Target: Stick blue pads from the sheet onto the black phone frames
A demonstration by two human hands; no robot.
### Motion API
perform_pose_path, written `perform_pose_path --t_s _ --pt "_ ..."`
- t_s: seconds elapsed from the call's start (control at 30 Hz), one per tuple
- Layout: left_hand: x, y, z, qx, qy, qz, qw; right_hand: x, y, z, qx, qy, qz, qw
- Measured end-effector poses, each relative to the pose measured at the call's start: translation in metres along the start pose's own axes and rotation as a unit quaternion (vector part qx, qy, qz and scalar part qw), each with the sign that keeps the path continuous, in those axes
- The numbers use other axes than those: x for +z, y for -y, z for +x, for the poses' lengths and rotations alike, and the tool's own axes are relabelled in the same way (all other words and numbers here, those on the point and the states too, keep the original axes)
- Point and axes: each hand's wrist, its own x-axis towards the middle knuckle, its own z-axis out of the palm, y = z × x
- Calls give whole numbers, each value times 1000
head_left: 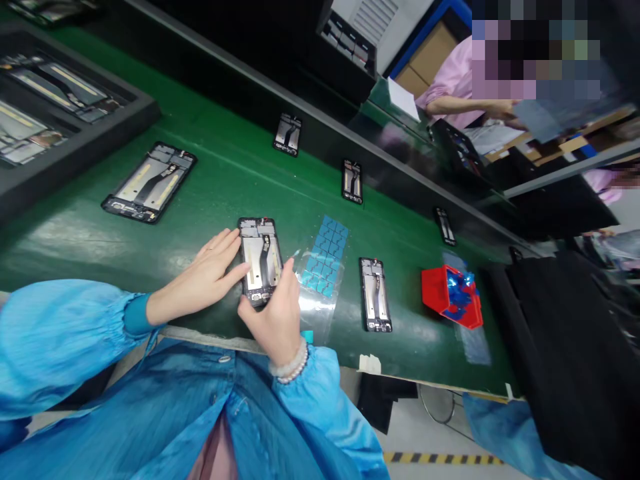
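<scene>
A black phone frame with its inner parts showing lies on the green conveyor belt in front of me. My left hand rests flat against its left side, fingers stretched out and touching its edge. My right hand grips the frame's near end and right side, thumb under the bottom edge. Just right of it lies a clear sheet of small blue adhesive pads.
More phone frames lie on the belt: one to the left, one to the right, several farther back. A red bin with blue scraps stands at the right. A black tray holds frames at far left. Another person's arm is across the line.
</scene>
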Motion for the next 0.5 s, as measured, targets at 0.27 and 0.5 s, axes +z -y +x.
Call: perform_pose_path --t_s 0.27,0.5 --pt "-12 -57 12 18 -88 -157 984 -35 -6 -3 5 -4 236 972" --pt "-8 -65 -5 34 -60 -102 992 -46 6 30 -99 -212 127 964"
